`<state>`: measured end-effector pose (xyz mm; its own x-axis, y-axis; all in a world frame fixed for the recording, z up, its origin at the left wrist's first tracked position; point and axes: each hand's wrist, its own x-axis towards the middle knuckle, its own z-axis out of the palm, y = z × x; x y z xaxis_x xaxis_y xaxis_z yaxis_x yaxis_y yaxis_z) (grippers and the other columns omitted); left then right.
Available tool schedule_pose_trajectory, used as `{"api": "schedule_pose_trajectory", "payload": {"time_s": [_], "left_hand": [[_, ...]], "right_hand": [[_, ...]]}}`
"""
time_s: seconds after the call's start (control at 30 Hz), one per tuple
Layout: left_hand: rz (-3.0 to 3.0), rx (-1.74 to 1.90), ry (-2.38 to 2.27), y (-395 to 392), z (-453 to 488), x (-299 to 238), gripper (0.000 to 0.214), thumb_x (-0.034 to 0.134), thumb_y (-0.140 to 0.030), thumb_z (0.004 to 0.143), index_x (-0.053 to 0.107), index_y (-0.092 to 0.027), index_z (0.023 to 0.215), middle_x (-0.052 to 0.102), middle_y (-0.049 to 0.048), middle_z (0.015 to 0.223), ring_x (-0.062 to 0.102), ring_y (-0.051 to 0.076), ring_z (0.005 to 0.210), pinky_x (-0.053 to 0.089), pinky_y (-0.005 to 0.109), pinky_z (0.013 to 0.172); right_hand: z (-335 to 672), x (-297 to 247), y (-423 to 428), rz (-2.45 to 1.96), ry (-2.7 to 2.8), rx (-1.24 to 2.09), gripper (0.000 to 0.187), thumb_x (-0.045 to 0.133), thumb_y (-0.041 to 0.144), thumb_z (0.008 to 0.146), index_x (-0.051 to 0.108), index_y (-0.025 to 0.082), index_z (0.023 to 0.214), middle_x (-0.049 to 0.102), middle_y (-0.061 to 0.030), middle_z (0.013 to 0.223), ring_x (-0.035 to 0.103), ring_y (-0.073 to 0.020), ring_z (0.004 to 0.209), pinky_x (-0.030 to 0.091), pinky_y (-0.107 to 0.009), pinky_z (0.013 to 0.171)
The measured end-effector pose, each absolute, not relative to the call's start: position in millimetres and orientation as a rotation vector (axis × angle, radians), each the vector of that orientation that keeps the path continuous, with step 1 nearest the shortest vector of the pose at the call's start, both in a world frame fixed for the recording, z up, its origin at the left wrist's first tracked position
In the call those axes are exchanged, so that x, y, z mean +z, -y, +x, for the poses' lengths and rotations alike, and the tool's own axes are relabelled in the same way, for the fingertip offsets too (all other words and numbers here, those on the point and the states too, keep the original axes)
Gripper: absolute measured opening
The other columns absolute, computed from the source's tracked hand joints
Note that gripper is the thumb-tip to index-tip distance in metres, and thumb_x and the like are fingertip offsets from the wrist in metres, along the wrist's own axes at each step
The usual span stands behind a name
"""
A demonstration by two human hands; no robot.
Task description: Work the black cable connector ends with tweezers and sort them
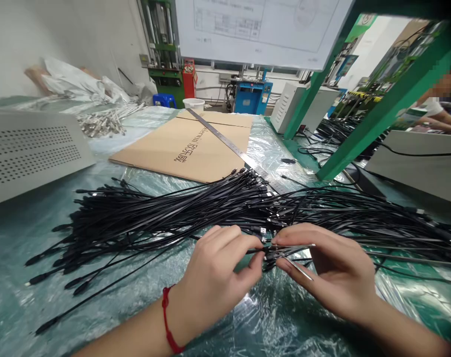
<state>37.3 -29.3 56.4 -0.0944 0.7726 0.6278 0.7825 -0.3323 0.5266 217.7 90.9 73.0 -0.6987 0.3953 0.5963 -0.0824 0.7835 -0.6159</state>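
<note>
My left hand (216, 267), with a red cord bracelet (166, 322) at the wrist, pinches the end of a black cable (254, 251) between thumb and fingertips. My right hand (340, 270) is closed around thin metal tweezers (299, 267), whose two arms stand apart. Their tips meet the cable end close to my left fingertips; the exact contact is too small to make out. Just beyond my hands lies a large bundle of black cables (147, 213), some with metal USB plugs (262, 230). A second pile of black cables (359, 218) stretches off to the right.
Behind the bundle lies a flat cardboard sheet (210, 148), crossed by a long steel ruler (225, 141). A perforated grey box (35, 153) stands left. Green posts (381, 104) rise at right, with a person's arm (443, 119) beyond. Clear plastic film (136, 307) covers the table.
</note>
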Motion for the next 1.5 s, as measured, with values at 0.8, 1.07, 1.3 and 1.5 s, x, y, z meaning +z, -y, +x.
{"api": "schedule_pose_trajectory", "payload": {"time_s": [0.8,1.07,1.3,1.5], "left_hand": [[-2.098,-1.267,1.741,28,37,53,0.008,0.057,-0.014,0.095,0.064,-0.018,0.094,0.056,0.0,0.075,0.049,0.016,0.069,0.037,0.032,0.065],[-2.106,-1.145,1.676,27,37,51,0.012,0.054,-0.013,0.096,0.065,-0.018,0.093,0.049,-0.0007,0.068,0.043,0.016,0.063,0.031,0.032,0.061],[-2.097,-1.175,1.664,28,36,51,0.009,0.057,-0.013,0.095,0.064,-0.018,0.097,0.05,-0.0005,0.071,0.044,0.016,0.065,0.032,0.032,0.062],[-2.109,-1.208,1.695,28,33,52,0.007,0.058,-0.016,0.097,0.062,-0.018,0.103,0.056,-0.0001,0.077,0.047,0.016,0.069,0.035,0.032,0.065]], "right_hand": [[217,72,-87,-0.223,2.284,0.596,0.031,0.076,0.012,0.081,0.07,0.024,0.109,0.076,-0.0045,0.097,0.074,-0.0187,0.09,0.063,-0.029,0.078],[214,76,-85,-0.221,2.289,0.577,0.029,0.075,0.011,0.081,0.072,0.025,0.106,0.077,-0.0022,0.093,0.075,-0.0173,0.086,0.064,-0.028,0.077],[216,70,-85,-0.309,2.252,0.609,0.023,0.075,0.015,0.084,0.069,0.025,0.105,0.076,-0.0019,0.094,0.074,-0.0164,0.086,0.062,-0.027,0.079],[213,66,-89,-0.542,2.233,0.742,0.019,0.07,0.023,0.09,0.064,0.026,0.108,0.075,0.0005,0.09,0.074,-0.012,0.076,0.058,-0.02,0.067]]}}
